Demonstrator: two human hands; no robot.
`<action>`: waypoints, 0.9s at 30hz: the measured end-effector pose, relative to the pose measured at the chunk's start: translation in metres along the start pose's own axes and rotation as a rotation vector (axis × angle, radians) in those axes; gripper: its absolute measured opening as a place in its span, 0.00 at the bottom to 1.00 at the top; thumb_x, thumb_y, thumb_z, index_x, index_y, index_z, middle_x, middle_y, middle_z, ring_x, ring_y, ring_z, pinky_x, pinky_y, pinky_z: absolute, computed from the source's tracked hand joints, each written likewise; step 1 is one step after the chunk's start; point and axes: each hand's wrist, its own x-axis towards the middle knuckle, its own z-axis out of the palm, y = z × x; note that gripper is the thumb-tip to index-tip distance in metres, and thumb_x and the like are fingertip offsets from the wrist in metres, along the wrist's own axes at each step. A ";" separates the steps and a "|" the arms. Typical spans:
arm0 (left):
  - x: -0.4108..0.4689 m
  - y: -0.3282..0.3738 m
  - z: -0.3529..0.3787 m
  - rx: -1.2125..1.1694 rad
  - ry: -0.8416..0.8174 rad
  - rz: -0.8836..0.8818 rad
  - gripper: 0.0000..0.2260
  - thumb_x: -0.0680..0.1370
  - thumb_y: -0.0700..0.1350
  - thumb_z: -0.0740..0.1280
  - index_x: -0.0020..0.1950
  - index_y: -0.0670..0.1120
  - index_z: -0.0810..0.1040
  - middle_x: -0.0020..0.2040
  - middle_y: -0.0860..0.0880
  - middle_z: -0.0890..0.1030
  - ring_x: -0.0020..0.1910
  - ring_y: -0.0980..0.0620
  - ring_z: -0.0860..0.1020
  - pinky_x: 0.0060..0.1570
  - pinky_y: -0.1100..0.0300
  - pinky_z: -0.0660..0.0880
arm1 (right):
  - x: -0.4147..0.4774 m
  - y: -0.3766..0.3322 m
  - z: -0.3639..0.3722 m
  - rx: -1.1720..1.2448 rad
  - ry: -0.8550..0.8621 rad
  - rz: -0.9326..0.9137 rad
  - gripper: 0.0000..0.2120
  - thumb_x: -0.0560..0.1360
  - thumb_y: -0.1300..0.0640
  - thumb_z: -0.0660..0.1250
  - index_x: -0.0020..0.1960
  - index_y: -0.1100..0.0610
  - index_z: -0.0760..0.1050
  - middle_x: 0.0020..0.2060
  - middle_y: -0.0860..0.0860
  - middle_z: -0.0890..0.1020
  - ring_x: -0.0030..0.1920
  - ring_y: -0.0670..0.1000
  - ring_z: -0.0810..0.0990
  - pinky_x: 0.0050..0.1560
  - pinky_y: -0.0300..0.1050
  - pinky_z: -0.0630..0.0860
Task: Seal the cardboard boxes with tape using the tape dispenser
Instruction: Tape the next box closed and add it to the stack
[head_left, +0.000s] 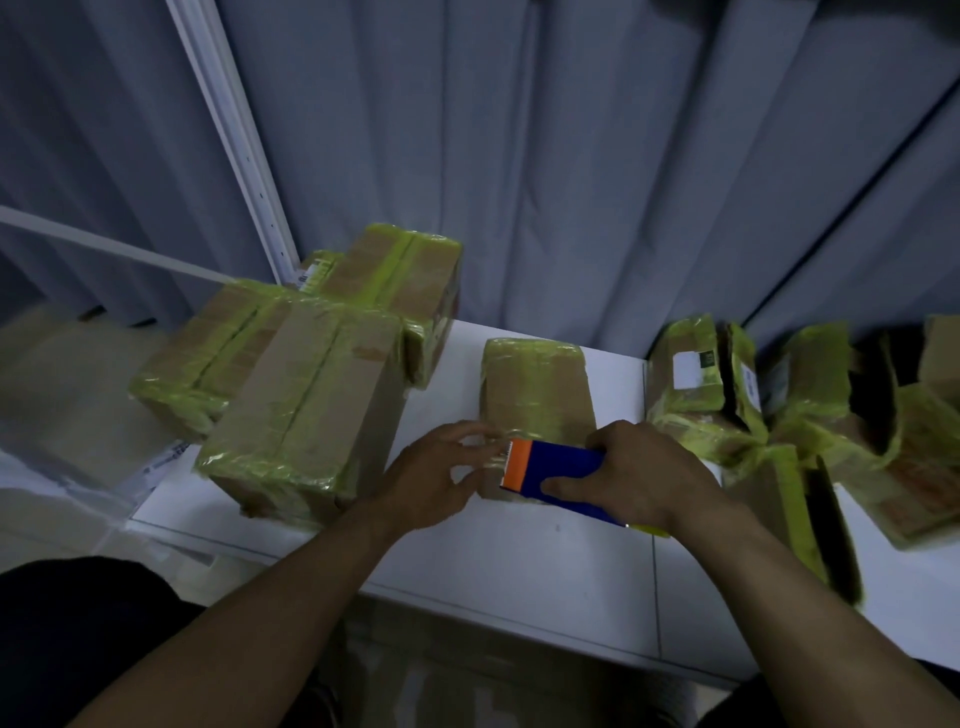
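A small cardboard box (537, 387), wrapped in yellowish tape, lies on the white table (519, 561) in the middle. My right hand (639, 475) grips a blue tape dispenser (558, 475) with an orange front, held against the box's near edge. My left hand (441, 473) is just left of the dispenser, its fingers spread and touching the tape at the box's near left corner. How the fingertips meet the tape is blurred.
Three taped boxes (306, 405) are stacked at the left of the table. A heap of taped, partly open boxes (779, 405) lies at the right. Grey curtains (571, 156) hang behind, with a white frame post (234, 140) at the left.
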 end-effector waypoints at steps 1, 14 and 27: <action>0.000 0.001 -0.001 0.013 -0.008 -0.004 0.18 0.78 0.49 0.70 0.68 0.55 0.78 0.70 0.57 0.73 0.68 0.58 0.72 0.65 0.55 0.73 | -0.001 0.001 0.000 -0.004 -0.003 -0.003 0.29 0.65 0.25 0.71 0.48 0.49 0.77 0.39 0.45 0.81 0.39 0.47 0.82 0.43 0.46 0.83; 0.006 -0.013 0.008 0.079 -0.008 0.088 0.20 0.75 0.37 0.74 0.66 0.46 0.79 0.68 0.50 0.77 0.67 0.54 0.75 0.68 0.60 0.71 | -0.008 0.009 0.001 0.093 0.034 -0.019 0.27 0.67 0.26 0.71 0.49 0.49 0.79 0.38 0.44 0.81 0.37 0.45 0.82 0.38 0.44 0.81; -0.007 -0.007 -0.003 0.150 -0.013 0.224 0.19 0.76 0.38 0.73 0.66 0.47 0.79 0.68 0.52 0.76 0.66 0.62 0.72 0.69 0.69 0.65 | -0.032 0.015 -0.015 0.129 -0.030 -0.036 0.25 0.67 0.28 0.72 0.48 0.48 0.79 0.37 0.43 0.83 0.37 0.44 0.83 0.38 0.40 0.82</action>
